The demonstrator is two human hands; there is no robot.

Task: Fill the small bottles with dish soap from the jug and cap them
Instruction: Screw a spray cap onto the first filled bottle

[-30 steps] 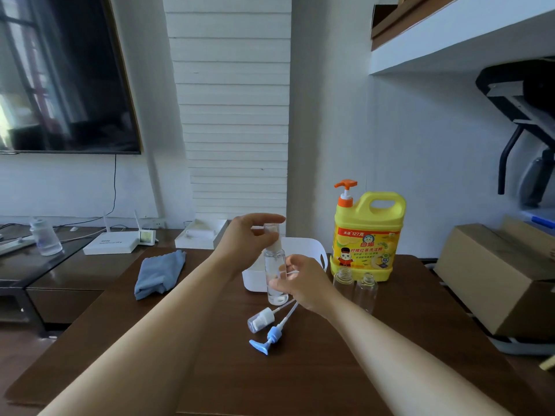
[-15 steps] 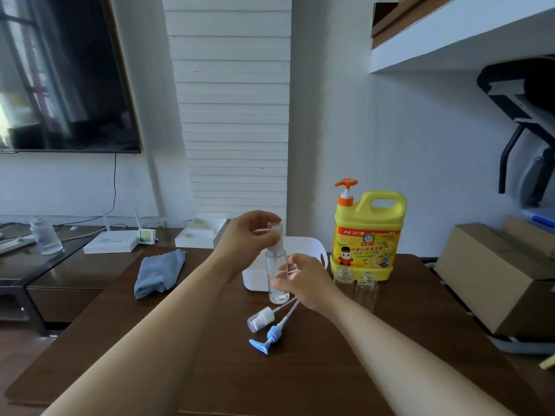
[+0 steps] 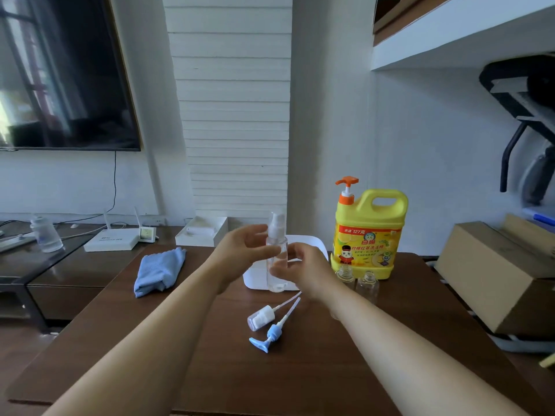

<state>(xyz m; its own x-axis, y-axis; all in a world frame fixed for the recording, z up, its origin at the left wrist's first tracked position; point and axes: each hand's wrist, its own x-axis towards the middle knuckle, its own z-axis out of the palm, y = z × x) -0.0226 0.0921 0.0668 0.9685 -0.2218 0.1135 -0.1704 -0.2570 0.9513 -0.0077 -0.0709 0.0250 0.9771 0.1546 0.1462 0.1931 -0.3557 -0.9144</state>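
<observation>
Right grip (image 3: 300, 265) pinching the clear spray bottle (image 3: 277, 235) low on its body. Bottle upright, over white tray (image 3: 312, 244) on tabletop (image 3: 210, 355). Left grip (image 3: 243, 247) loosely spread just beside it, contact unclear. Jug (image 3: 368, 235) to its right.

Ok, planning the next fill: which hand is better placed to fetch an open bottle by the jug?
Probably right: the right hand is nearest the two open bottles by the jug; the left hand lies beyond the spray bottle.
</observation>
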